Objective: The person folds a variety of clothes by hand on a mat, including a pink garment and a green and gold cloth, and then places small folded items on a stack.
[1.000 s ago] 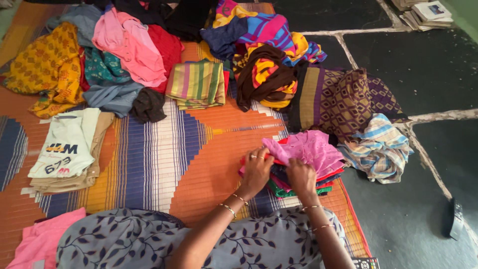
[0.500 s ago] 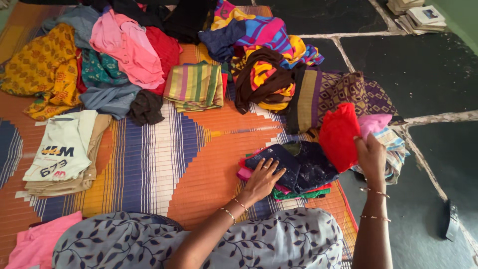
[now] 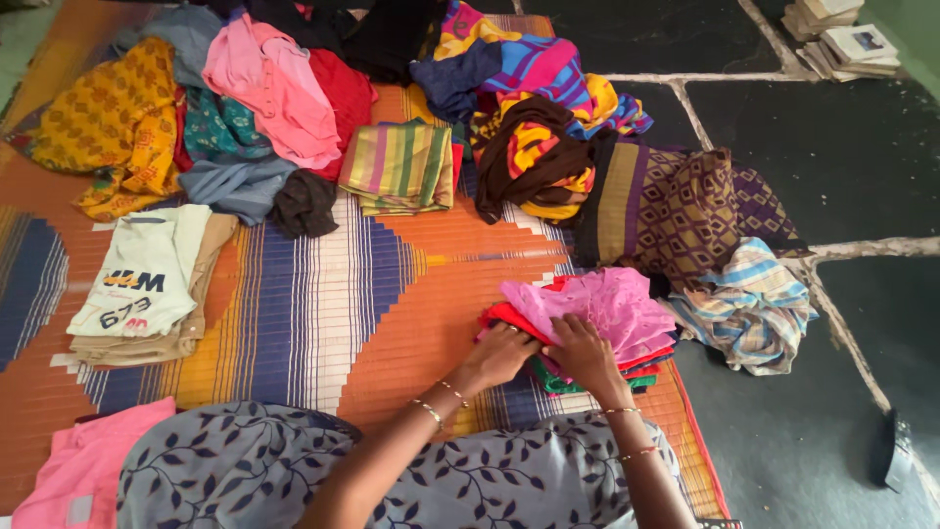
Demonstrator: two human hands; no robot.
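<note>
Head view. The person is sitting on a striped woven mat (image 3: 323, 294), pressing both hands onto a pink garment (image 3: 607, 309) that is lying on top of a small stack of folded clothes (image 3: 587, 367) near the mat's right edge. The left hand (image 3: 504, 353) is resting with fingers curled on the near left corner, against the red layer beneath; the right hand (image 3: 583, 353) is lying flat, fingers spread, on the pink cloth's near edge. Neither hand is pinching anything. To do this well, the palms should probably be smoothing outward so that the edges are lining up with the stack below. Compared with half a second earlier, the right hand is no longer raised to the right with a red piece, and pink is now covering the dark cloth then exposed. A loose heap of unfolded clothes (image 3: 294, 108) is lying well apart.
</note>
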